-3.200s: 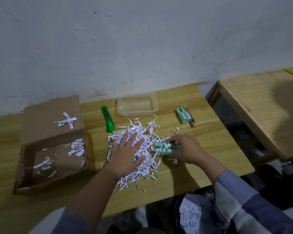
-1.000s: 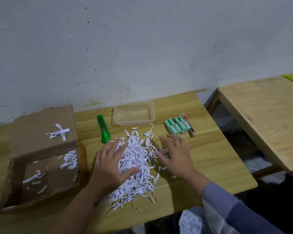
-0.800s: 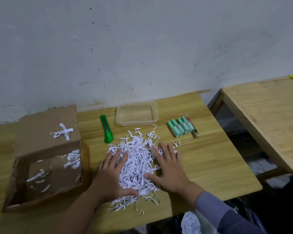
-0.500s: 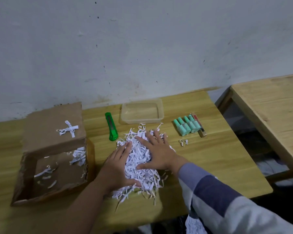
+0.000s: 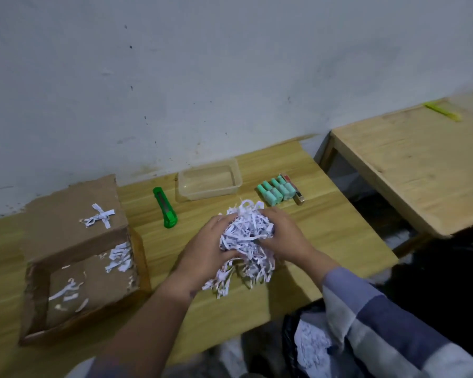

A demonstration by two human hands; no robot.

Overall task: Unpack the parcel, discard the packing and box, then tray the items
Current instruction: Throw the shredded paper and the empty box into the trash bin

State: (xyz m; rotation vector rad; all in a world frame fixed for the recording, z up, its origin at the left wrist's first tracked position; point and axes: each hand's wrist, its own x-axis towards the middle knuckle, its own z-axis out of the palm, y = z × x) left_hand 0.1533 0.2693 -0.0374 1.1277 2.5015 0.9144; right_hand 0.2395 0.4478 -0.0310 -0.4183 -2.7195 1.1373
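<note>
A bundle of white shredded paper (image 5: 246, 233) is squeezed between my left hand (image 5: 206, 252) and my right hand (image 5: 283, 236), raised a little off the wooden table (image 5: 325, 236), with strands hanging below. The open cardboard box (image 5: 74, 257) lies at the left with a few shreds inside and on its flap. A clear plastic tray (image 5: 209, 182) stands empty at the back. Right of it lie several mint-green bottles (image 5: 276, 189) in a row, with a thin red-and-brown stick (image 5: 295, 190) beside them.
A green utility knife (image 5: 165, 207) lies between box and tray. A black bag (image 5: 311, 345) holding shredded paper sits below the table's front edge. A second wooden table (image 5: 421, 165) stands to the right across a gap, with a yellow-green item (image 5: 443, 111) on its far corner.
My hands were spread flat on the scattered shreds; they have swept them together and now clasp the pile as one bundle, lifted slightly. Earlier, my right hand added a green bottle to the row.
</note>
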